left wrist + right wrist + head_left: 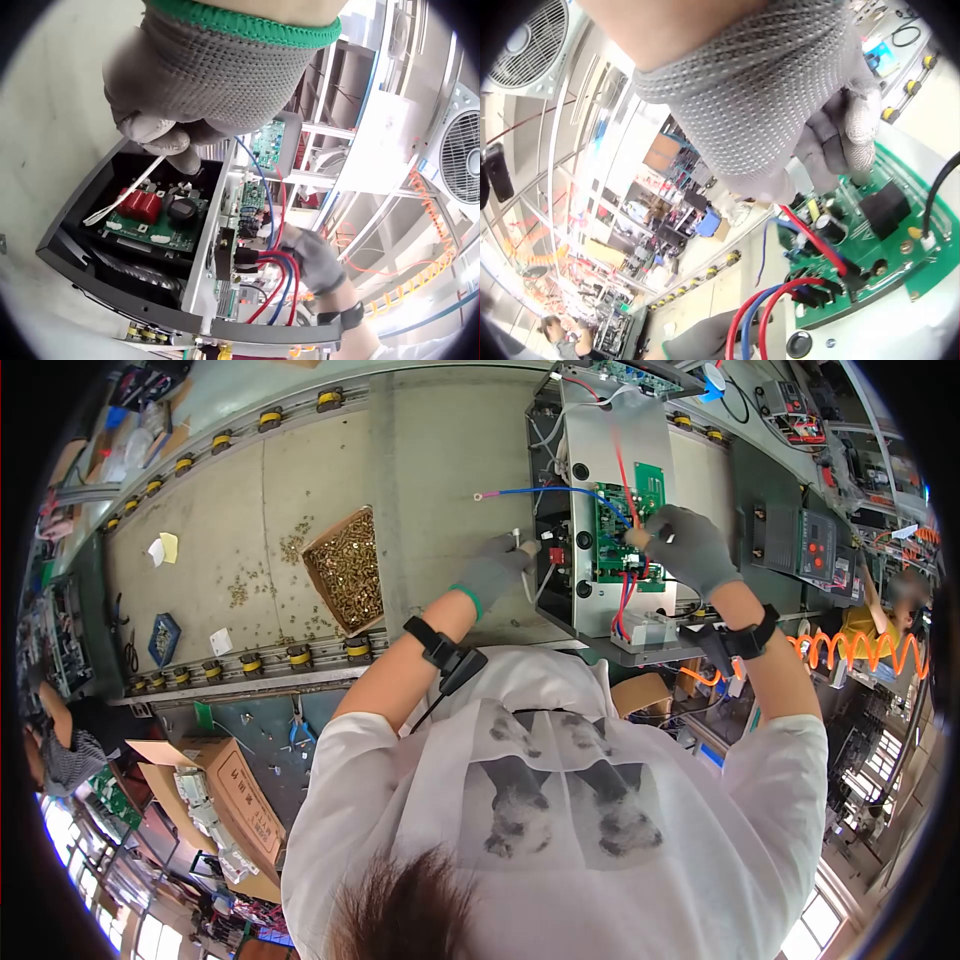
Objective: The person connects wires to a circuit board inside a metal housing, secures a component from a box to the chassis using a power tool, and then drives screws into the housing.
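My gloved left hand [497, 572] is at the open side of a metal equipment case [551, 592]. Its curled fingers pinch a white wire [127, 193], which slants down over a board with red components [139, 205]. My gloved right hand [690, 548] is over the green circuit board [650, 485] on the case's metal plate. Its thumb and fingertips pinch a red wire [810, 234] just above the board; the fingertips partly hide the grip. A blue wire [540, 489] with a ring terminal runs leftward from beside these fingers.
A box of small brass-coloured hardware [345, 570] stands left on the bench, loose pieces scattered around it. A blue tray [164, 640] lies farther left. Near the bench's front are blue-handled pliers [300, 732]. To the right are a control panel [817, 546] and an orange coiled hose [860, 652].
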Tool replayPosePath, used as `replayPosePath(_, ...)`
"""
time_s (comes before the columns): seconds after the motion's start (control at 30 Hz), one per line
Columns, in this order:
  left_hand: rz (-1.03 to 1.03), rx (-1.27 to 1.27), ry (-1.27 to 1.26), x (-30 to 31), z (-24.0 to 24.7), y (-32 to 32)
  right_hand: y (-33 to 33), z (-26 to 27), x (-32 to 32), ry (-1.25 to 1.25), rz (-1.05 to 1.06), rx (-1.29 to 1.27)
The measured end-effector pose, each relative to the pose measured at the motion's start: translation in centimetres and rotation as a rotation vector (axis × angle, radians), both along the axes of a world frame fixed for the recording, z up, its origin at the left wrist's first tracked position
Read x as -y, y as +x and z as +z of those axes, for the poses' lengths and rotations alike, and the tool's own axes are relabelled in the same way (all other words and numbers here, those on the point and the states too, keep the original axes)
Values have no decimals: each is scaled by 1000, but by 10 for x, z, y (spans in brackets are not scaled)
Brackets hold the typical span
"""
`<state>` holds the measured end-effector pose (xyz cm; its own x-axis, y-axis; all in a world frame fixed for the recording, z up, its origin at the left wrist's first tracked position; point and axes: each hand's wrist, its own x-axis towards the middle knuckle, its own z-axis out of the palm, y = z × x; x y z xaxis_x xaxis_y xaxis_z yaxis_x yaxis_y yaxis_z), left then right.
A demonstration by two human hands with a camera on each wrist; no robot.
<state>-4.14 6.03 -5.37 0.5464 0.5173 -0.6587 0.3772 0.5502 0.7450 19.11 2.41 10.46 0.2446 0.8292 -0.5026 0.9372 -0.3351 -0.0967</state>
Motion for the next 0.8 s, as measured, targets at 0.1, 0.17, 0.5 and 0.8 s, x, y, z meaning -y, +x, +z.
replayPosePath(0.1,-29,-2,101,4,-10,11,-9,-9,-12,-13,3,-88)
replayPosePath(0.17,-8,59,214,7,-19,18,-1,-19,-11,85,122,-64)
replayPosePath(0.5,-146,-185,374,5,4,6,9,48,4,400,-224,-1014)
replayPosePath(0.8,12,-271,1471,22,30,-7,52,64,70,299,687,300)
